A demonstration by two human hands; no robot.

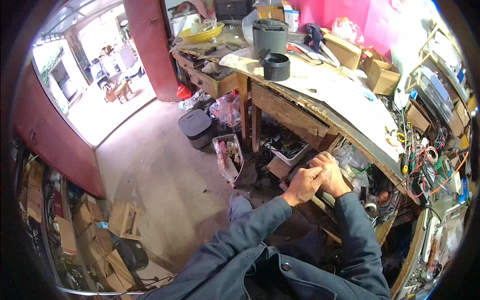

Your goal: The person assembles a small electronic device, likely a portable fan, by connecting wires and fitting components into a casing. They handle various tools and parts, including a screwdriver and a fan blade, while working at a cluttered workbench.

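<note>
Dark object (296,173) under tabletop (320,107) edge: gripped by left hand (304,184) and right hand (331,172), pressed together; not yet pulled clear, apparently.

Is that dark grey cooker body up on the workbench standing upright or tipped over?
Upright. The dark grey cooker body stands on its base on the workbench, open top facing up, beside a separate black round pot.

The person wears a dark blue-grey jacket with long sleeves down to the wrists, one dark button near the front, perhaps matching trousers; both hands bare.
</note>
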